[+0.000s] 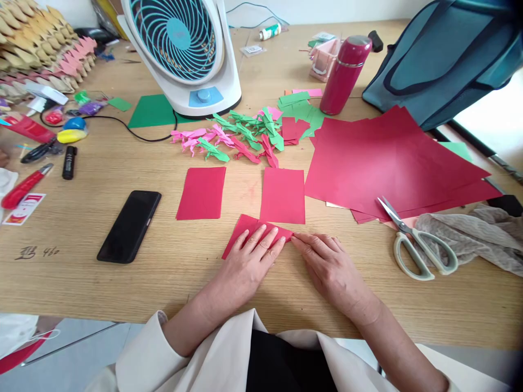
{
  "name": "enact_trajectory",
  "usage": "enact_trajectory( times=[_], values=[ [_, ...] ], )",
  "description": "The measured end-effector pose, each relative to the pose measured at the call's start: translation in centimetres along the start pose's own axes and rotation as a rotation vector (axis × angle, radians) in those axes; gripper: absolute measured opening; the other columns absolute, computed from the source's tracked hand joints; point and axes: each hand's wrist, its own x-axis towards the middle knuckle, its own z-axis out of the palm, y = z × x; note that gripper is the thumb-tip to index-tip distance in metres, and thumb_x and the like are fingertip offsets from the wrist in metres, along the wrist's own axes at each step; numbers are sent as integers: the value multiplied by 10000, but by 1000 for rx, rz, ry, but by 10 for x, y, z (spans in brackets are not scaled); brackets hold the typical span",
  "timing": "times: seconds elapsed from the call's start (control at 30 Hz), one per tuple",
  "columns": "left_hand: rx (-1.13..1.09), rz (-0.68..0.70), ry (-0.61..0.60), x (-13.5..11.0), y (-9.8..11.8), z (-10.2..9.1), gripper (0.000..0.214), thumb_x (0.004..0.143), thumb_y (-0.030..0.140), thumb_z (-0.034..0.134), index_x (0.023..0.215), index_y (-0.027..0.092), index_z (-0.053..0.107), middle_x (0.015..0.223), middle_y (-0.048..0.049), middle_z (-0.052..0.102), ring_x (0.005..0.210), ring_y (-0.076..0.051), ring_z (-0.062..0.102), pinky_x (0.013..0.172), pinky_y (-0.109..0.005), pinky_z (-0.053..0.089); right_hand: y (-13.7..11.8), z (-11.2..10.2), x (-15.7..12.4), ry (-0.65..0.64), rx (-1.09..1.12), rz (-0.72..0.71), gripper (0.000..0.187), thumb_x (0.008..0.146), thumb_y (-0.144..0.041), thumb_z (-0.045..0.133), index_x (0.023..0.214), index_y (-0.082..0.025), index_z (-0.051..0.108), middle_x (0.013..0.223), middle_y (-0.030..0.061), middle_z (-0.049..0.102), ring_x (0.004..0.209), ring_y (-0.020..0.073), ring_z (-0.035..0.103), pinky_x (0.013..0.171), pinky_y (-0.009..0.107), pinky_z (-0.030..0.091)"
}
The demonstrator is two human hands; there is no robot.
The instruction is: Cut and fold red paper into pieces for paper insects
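A piece of red paper (pixel 240 231), partly folded, lies on the table in front of me. My left hand (pixel 249 261) rests flat on it with the fingers spread. At its right-hand tip, my right hand (pixel 327 264) has its fingers pressed together on the paper's pointed corner. The paper's lower part is hidden under my left hand. Just beyond are two stacks of cut red paper, a left stack (pixel 201 193) and a right stack (pixel 283 195). Several folded paper figures in green, pink and red (pixel 245 130) sit in a heap farther back.
Scissors (pixel 408 234) lie at right beside large red sheets (pixel 392 163) and a grey cloth (pixel 474 234). A phone (pixel 129 226) is at left, near a black marker (pixel 69 162). Behind stand a fan (pixel 183 49), a red flask (pixel 343 76) and a blue bag (pixel 441 54).
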Motion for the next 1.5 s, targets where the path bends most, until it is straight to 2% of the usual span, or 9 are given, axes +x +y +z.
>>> enact_trajectory(
  times=[0.37,0.63,0.8,1.2,1.5],
  values=[
    [25,-6,-40,1,0,-2,526,990,218,369,1512,217,301,1587,-54,303,1438,-268,312,1129,-467,339,-3,2,6,-1,-81,25,455,934,-127,490,1389,-134,493,1230,138,580,995,272,529,795,433,465],
    [23,-16,-25,2,1,-6,493,1009,276,352,1498,221,327,1565,-52,352,1427,-257,340,1121,-457,355,-3,4,7,35,-83,14,416,936,-144,494,1351,-126,525,1207,142,590,966,263,521,793,424,445],
    [18,-8,-27,0,1,-4,487,1013,259,333,1495,192,328,1562,-56,357,1446,-243,303,1148,-461,324,-3,4,7,44,-79,6,414,929,-141,505,1342,-126,531,1200,143,590,962,264,518,787,425,441],
    [10,1,-44,-3,2,-5,504,982,180,364,1486,193,356,1562,-98,348,1451,-282,289,1160,-491,295,-4,5,8,39,-74,24,431,933,-153,506,1360,-206,530,1188,126,584,949,261,519,796,421,433],
    [5,-4,-35,-2,3,-4,491,987,187,351,1478,194,372,1550,-101,370,1446,-285,298,1158,-497,297,-4,4,8,43,-84,25,394,942,-174,504,1333,-177,547,1184,133,587,950,259,519,786,417,435]
  ],
)
